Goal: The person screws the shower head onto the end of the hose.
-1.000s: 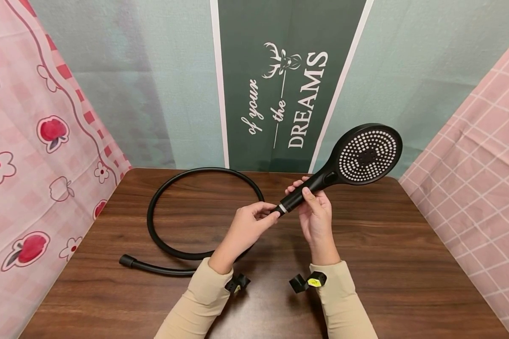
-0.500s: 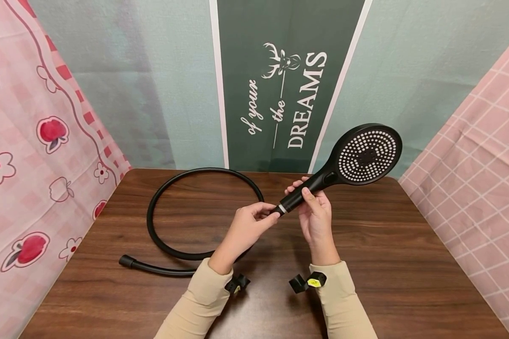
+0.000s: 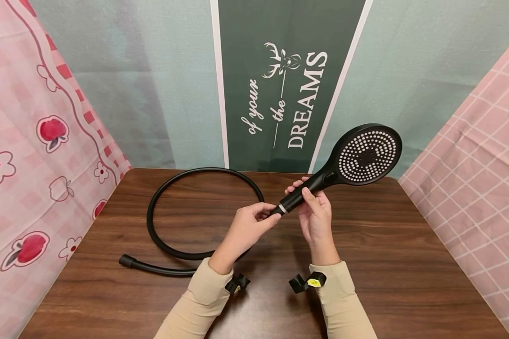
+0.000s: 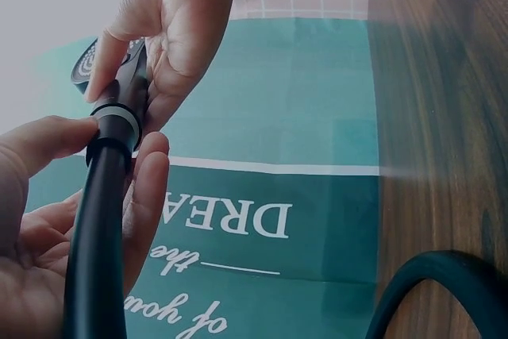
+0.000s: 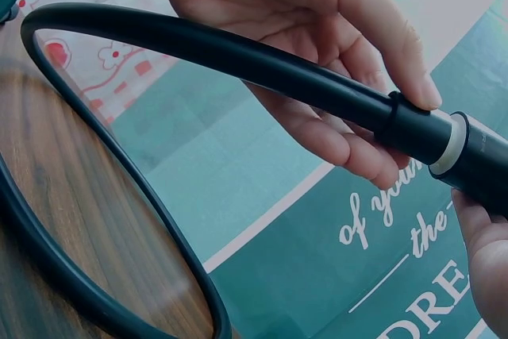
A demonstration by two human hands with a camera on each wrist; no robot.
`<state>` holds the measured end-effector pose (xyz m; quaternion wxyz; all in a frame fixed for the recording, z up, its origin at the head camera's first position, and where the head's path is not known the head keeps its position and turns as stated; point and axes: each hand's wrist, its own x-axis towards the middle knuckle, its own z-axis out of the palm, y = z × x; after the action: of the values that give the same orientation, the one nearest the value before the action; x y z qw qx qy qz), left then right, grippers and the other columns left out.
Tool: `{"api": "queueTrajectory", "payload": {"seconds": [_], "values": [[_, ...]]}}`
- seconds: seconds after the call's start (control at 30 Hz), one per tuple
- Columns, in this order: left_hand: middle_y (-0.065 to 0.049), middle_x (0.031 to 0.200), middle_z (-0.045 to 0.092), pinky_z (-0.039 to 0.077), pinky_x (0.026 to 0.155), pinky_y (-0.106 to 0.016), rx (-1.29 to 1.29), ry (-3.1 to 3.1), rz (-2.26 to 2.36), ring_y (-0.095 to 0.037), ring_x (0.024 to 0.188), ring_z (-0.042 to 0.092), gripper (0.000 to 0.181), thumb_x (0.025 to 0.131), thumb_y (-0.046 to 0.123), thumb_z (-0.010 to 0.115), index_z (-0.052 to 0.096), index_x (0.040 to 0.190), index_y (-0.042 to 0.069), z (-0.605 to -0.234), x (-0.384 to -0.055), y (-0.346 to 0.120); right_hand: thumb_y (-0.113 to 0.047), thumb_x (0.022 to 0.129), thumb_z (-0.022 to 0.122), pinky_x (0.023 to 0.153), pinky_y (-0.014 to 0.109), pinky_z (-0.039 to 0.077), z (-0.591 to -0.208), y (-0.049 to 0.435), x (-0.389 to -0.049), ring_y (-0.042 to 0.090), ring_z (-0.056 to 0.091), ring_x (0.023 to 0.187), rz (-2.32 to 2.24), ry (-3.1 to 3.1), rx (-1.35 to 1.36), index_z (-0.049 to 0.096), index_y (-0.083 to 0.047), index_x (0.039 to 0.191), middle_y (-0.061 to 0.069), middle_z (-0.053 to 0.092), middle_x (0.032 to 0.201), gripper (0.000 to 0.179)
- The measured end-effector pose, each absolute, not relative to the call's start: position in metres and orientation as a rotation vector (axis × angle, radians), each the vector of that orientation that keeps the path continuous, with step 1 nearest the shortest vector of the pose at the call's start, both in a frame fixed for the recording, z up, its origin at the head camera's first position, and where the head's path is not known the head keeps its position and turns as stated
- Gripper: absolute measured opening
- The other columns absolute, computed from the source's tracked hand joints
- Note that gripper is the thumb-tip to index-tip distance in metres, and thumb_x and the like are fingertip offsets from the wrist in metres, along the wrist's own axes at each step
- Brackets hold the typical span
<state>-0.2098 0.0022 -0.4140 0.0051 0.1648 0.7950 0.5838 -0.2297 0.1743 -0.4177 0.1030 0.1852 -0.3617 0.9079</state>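
My right hand (image 3: 316, 214) grips the handle of a black shower head (image 3: 366, 157), whose round face of pale nozzles tilts up at the right. Thumb and fingers of my left hand (image 3: 250, 226) pinch the end fitting (image 5: 421, 131) of a black shower hose (image 3: 152, 207). That fitting lines up with the handle's lower end, and a pale ring (image 5: 452, 144) shows between the two. Whether the thread is fully engaged, I cannot tell. From there the hose loops over the table to its other end fitting (image 3: 127, 260) at the left.
A brown wooden table (image 3: 386, 263) lies beneath the hands. Behind it hangs a green cloth (image 3: 182, 94) with printed words. Pink patterned cloths stand at the left (image 3: 25, 188) and right (image 3: 483, 179). Each wrist carries a small black camera.
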Motion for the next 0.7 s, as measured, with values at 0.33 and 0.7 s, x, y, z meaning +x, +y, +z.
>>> {"api": "queueTrajectory", "payload": {"seconds": [0.33, 0.7], "values": [[-0.008, 0.096, 0.075, 0.054, 0.070, -0.024, 0.543, 2.511, 1.818, -0.013, 0.082, 0.069, 0.026, 0.092, 0.023, 0.071, 0.073, 0.114, 0.008, -0.4136, -0.2095, 0.0021, 0.000, 0.102, 0.049, 0.093, 0.034, 0.056, -0.4179, 0.1746, -0.2299, 0.020, 0.073, 0.096, 2.677, -1.070, 0.557, 0.056, 0.000, 0.119, 0.010, 0.069, 0.103, 0.019], [-0.008, 0.099, 0.076, 0.056, 0.072, -0.024, 0.520, 2.519, 1.826, -0.016, 0.086, 0.071, 0.027, 0.092, 0.024, 0.072, 0.073, 0.114, 0.009, -0.4132, -0.2093, 0.0022, -0.001, 0.102, 0.049, 0.093, 0.034, 0.056, -0.4182, 0.1747, -0.2301, 0.020, 0.073, 0.096, 2.679, -1.071, 0.552, 0.055, 0.000, 0.120, 0.010, 0.070, 0.104, 0.019]]}}
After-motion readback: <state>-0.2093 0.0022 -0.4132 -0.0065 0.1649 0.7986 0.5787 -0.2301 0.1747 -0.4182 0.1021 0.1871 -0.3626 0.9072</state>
